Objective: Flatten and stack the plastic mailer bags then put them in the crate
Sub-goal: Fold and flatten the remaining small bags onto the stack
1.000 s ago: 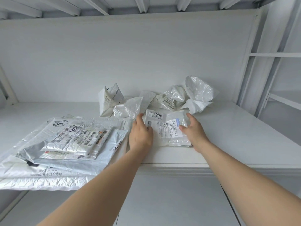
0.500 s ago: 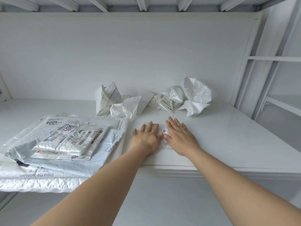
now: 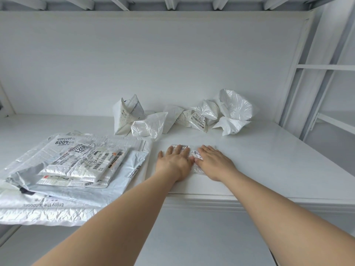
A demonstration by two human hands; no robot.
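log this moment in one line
step: flatten; left hand: pressing mailer; right hand: pressing mailer; stack: at left; crumpled bags: behind

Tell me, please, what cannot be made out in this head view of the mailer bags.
- Small mailer bag: head view, the left hand and right hand pressing on it cover most of it.
- Flattened stack: head view, cut off by the left edge; bag count unclear.
- Crumpled bags at the back: head view, label print too small to read.
- Crate: nowhere in view.
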